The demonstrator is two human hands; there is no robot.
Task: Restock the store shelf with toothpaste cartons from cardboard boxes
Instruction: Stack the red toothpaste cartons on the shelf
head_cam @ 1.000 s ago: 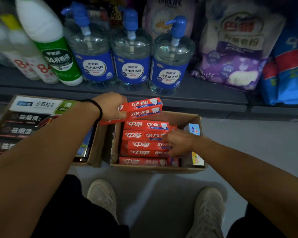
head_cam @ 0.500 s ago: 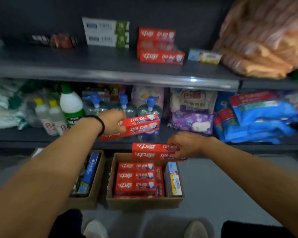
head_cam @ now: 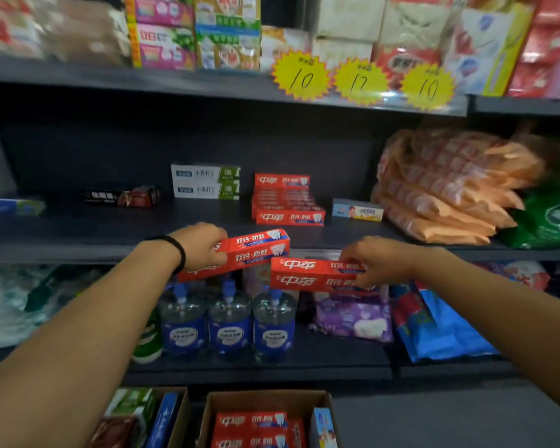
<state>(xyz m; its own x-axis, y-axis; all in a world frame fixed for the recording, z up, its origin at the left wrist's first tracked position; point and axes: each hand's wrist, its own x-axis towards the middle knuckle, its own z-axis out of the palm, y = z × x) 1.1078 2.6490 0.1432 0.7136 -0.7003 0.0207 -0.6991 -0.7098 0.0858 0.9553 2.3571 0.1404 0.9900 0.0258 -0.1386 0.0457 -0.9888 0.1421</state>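
The left hand (head_cam: 201, 245) grips two red cartons (head_cam: 240, 255) stacked one on the other, fingers wrapped around their left end so that the cartons jut out to the right, tilted up slightly at the far end. A black band (head_cam: 178, 253) circles that wrist. The right hand (head_cam: 377, 260) pinches another pair of red cartons (head_cam: 311, 274) at their right end, thumb below and fingers on top; the cartons extend leftward from the fingers and lie nearly level. The two pairs almost meet in the middle, the left pair just above and behind the right pair's left end; whether they touch cannot be told.

Both pairs are held in the air in front of the middle shelf (head_cam: 94, 231), just below its front edge. On that shelf, behind the hands, sits a stack of the same red cartons (head_cam: 286, 202). To its left stand two white-and-green cartons (head_cam: 206, 182), and further left a dark carton (head_cam: 120, 196). A small light-blue box (head_cam: 357, 210) lies just right of the red stack, and orange packs (head_cam: 440, 192) are piled at the right.

On the lower shelf, three pump bottles (head_cam: 228, 321) stand under the hands. At the bottom, an open cardboard box (head_cam: 265, 399) holds more red cartons, and a second box (head_cam: 180, 418) stands beside it on the left.
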